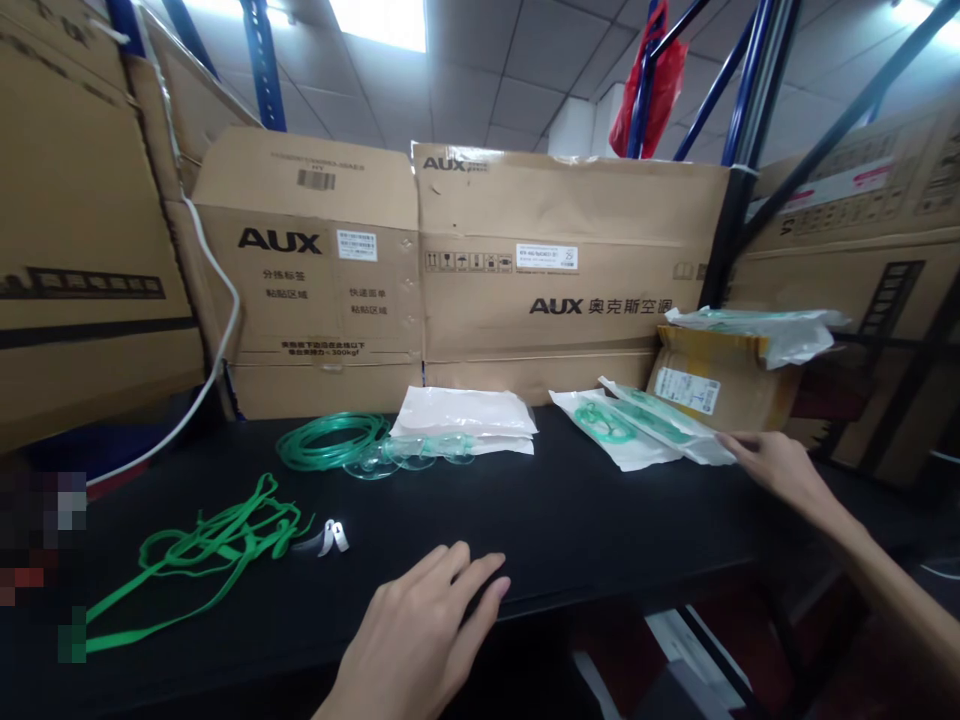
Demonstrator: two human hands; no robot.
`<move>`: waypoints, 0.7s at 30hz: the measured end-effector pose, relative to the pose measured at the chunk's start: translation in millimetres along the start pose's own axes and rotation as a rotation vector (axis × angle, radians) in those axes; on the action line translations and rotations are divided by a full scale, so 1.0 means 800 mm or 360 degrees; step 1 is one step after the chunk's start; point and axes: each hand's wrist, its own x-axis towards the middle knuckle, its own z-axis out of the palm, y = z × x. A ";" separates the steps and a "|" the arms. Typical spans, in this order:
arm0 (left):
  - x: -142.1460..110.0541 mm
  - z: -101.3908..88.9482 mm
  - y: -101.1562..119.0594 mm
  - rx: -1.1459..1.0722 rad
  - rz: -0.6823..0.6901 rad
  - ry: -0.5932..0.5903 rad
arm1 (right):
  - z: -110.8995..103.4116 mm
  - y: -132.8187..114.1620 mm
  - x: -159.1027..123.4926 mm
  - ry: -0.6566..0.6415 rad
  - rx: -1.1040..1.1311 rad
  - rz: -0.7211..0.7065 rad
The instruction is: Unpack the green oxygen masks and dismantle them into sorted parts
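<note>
From a few steps off, an onlooker sees a black table (570, 540) with a stack of white packets (465, 410) near its middle. Far to the left of the stack, green straps (187, 548) lie in a loose tangle, one length trailing off to the side. Two small white curved pieces (341, 537) rest between the straps and the stack, in front of it. Just left of the stack lies a coil of green tubing (319, 452); clear plastic cups (412, 455) overlap its front edge. Behind the stack stand brown cardboard panels (570, 280) lettered "AUX".

In front of the stack, well apart from it, a person's left hand (424, 630) is loosely open at the table's near edge, fingers slightly bent. To the right of the stack, two flat pouches (671, 420) with green contents lie side by side, slightly overlapping. The right hand (780, 470) reaches in from the far side of them, its fingertips at the near corner of the right-hand pouch; whether they pinch or merely touch it, one cannot tell. Farthest right of the stack, beyond that hand, a taped carton (739, 375) bears another pouch (757, 325) on top.
</note>
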 end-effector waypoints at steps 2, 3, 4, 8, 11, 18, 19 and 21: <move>-0.001 0.000 0.000 -0.0008 -0.0011 -0.0019 | 0.003 0.000 0.006 -0.0029 0.0013 -0.0028; -0.001 0.000 0.000 -0.0011 -0.0016 -0.0025 | 0.004 0.000 0.008 -0.0036 0.0021 -0.0050; -0.001 0.000 0.001 -0.0017 -0.0017 -0.0034 | 0.004 0.000 0.010 -0.0038 0.0027 -0.0075; 0.000 0.001 0.002 -0.0021 -0.0023 -0.0031 | 0.004 0.001 0.013 -0.0035 0.0020 -0.0164; 0.000 0.001 0.002 -0.0016 -0.0031 -0.0027 | 0.008 0.001 0.014 -0.0027 -0.0020 -0.0177; 0.001 0.000 0.003 -0.0072 -0.0068 -0.0072 | 0.011 -0.006 0.024 -0.0025 -0.0180 -0.0140; 0.001 0.000 0.003 -0.0077 -0.0075 -0.0079 | 0.012 -0.008 0.026 -0.0033 -0.0211 -0.0144; 0.001 0.000 0.004 -0.0075 -0.0083 -0.0083 | 0.014 -0.011 0.029 -0.0047 -0.0269 -0.0174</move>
